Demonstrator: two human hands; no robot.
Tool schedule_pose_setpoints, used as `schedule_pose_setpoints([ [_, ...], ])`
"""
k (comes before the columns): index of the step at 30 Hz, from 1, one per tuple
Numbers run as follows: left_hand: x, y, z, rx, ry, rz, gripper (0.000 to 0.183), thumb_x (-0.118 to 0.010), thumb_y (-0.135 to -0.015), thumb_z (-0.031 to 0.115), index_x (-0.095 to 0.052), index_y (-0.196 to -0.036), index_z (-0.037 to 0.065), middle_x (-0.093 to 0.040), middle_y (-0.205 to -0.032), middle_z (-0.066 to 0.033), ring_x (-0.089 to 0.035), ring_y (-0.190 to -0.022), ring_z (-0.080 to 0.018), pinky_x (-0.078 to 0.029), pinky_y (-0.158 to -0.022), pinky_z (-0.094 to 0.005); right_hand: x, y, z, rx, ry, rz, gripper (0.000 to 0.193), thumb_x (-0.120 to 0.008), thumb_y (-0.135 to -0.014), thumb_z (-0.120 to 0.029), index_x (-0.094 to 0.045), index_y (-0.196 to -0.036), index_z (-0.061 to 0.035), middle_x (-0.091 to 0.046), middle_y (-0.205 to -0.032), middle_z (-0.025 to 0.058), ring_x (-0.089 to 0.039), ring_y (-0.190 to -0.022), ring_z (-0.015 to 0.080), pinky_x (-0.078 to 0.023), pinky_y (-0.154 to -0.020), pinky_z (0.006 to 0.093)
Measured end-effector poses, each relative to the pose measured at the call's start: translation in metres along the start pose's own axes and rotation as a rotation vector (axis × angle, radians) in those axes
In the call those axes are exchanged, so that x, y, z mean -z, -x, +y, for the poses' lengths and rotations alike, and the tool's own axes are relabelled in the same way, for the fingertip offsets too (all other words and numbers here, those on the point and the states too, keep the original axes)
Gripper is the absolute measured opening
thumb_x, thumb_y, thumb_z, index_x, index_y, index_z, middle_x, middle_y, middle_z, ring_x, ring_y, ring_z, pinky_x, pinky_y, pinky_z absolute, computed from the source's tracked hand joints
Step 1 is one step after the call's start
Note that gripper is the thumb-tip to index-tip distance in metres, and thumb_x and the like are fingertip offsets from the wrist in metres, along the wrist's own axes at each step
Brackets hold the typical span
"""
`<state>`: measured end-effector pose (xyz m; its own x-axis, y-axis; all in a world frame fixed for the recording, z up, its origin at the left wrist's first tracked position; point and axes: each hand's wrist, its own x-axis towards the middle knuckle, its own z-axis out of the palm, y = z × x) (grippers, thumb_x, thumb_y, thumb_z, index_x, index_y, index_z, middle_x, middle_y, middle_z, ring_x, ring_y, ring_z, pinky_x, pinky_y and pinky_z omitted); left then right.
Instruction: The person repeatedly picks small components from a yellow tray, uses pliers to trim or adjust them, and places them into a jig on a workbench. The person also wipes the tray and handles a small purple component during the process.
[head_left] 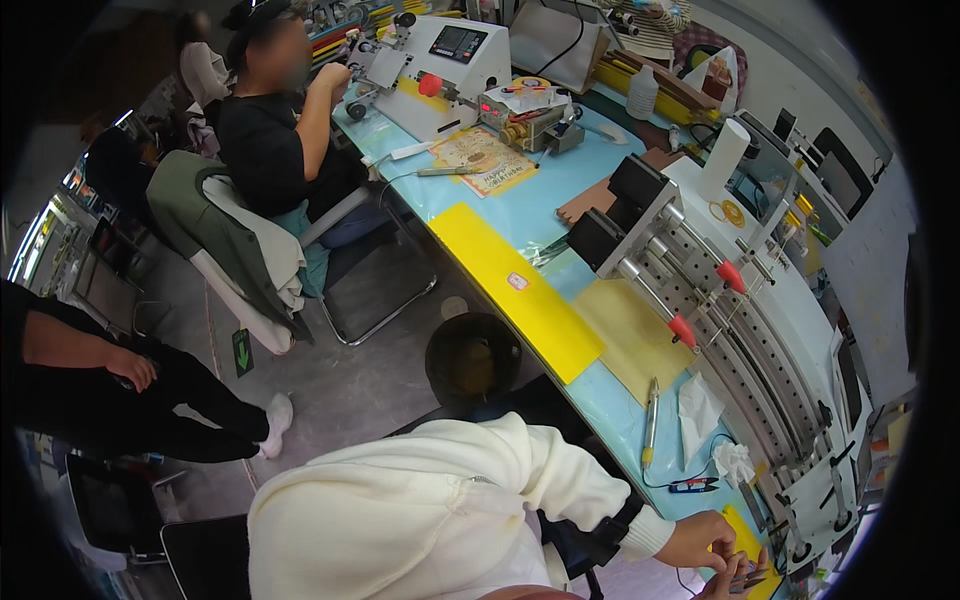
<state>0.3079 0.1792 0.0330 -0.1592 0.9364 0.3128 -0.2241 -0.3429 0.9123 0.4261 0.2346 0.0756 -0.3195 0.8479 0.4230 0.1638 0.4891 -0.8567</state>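
My left hand point(700, 540), out of a cream knitted sleeve point(520, 480), curls over the near edge of the pale blue tabletop point(610, 400). My right hand point(735, 578) pinches a small dark metal tool point(750, 580) at the picture's bottom rim; how tightly, I cannot tell. Both lie over a yellow sheet point(745, 540) at that edge. A round dark waste bin point(472, 358) stands on the floor beside the table's long edge; its contents are too dim to make out.

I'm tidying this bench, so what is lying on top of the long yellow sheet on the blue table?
On the long yellow sheet lies one small pale pink-edged tag. The rest of its top is bare. Whatever is beneath the sheet on the blue table is covered.
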Motion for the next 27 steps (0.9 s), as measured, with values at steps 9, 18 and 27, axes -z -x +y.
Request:
schedule_pose_setpoints([
  [9,0.024,0.002,0.038,-0.050,0.054,0.014,0.015,-0.074,-0.080,0.008,-0.064,-0.081,-0.004,-0.067,-0.073,-0.0134,-0.065,-0.067,-0.0233,-0.051,-0.064,-0.0325,-0.026,-0.017,-0.027,-0.010,-0.188,-0.026,0.050,-0.067,-0.093,-0.003,-0.044,-0.137,0.0018,-0.054,-0.108,0.0105,-0.057,-0.098,0.0232,-0.048,-0.085,0.0341],
  [18,0.043,0.004,0.062,-0.226,0.009,0.074,0.017,-0.070,-0.086,0.010,-0.061,-0.085,-0.004,-0.064,-0.074,-0.0126,-0.064,-0.070,-0.0210,-0.049,-0.066,-0.0317,-0.049,-0.037,-0.047,-0.024,-0.327,-0.064,0.052,-0.071,-0.090,0.002,-0.044,-0.135,0.0016,-0.050,-0.105,0.0063,-0.054,-0.098,0.0182,-0.047,-0.086,0.0312],
  [27,0.068,0.018,0.091,-0.205,0.079,0.093,0.019,-0.069,-0.088,0.012,-0.059,-0.086,-0.004,-0.064,-0.077,-0.0119,-0.062,-0.073,-0.0210,-0.049,-0.070,-0.0322,-0.069,-0.044,-0.025,0.261,-0.315,-0.145,0.057,-0.072,-0.091,0.000,-0.041,-0.138,0.0028,-0.048,-0.106,0.0067,-0.054,-0.095,0.0178,-0.047,-0.080,0.0302],
])
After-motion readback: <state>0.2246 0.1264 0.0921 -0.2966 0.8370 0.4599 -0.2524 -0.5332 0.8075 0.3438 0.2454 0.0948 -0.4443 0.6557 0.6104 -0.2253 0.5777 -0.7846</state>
